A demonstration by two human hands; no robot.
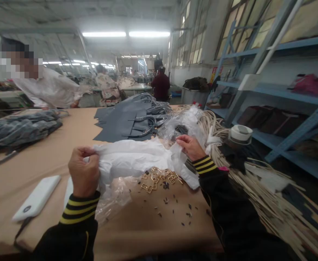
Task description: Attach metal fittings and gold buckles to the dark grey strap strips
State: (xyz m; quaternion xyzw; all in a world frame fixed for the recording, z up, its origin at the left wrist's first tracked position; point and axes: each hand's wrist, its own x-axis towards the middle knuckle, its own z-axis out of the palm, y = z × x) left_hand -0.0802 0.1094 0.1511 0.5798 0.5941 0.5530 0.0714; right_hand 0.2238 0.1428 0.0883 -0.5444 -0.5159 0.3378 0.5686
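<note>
A thin, white, crumpled sheet is spread between two bare hands above a tan worktop; its surface is soft, slightly translucent and creased lengthwise, with a loose flap hanging at 4 o'clock (whether it is a single layer or a bag cannot be told).

The left hand has its fingers curled into a closed fist, the thumb pressed over the gathered edge. The right hand closes thumb and forefinger in a pinch on the opposite edge, the other fingers being partly hidden. Both sleeves have black cuffs with yellow stripes.

Taking the sheet as the dial's centre, the left fingers grip it at 9 o'clock and the right fingers just before 3 o'clock; the material runs from one hand to the other.

Gold-coloured, rectangular metal buckles lie in a heap at 4 o'clock, just beside the lower edge, with small, dark, short pieces scattered at 5 o'clock. Crinkled clear plastic film lies at 7 o'clock, near the left wrist. A white, rounded, oblong device rests at 8 o'clock; flat, blue-grey cut pieces are stacked towards 12 o'clock.
</note>
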